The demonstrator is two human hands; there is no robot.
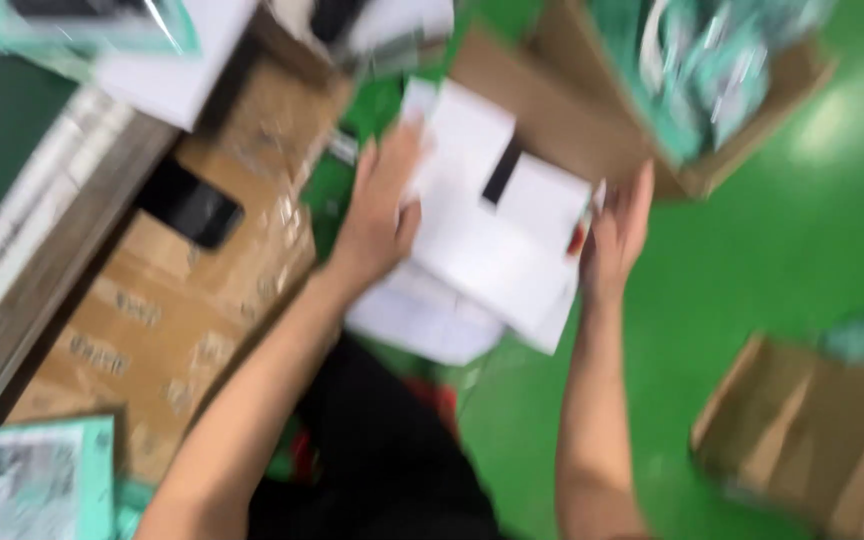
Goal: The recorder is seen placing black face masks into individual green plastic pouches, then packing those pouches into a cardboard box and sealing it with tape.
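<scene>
Green floor, cartons all round, two hands on a bundle of white cards.

At frame centre the left hand [380,205] presses the cards' [497,235] near edge and the right hand [617,235] braces the far edge, probably squaring the stack over the open carton [552,110]. Blur hides the print and the carton's contents.

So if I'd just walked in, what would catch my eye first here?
Probably the bright green floor, which fills the right side. Then, in the middle, the person's left hand and right hand holding a stack of white sheets between them. Brown cardboard boxes lie to the left, with another box at lower right. The picture is blurred, so finer detail is lost.
</scene>
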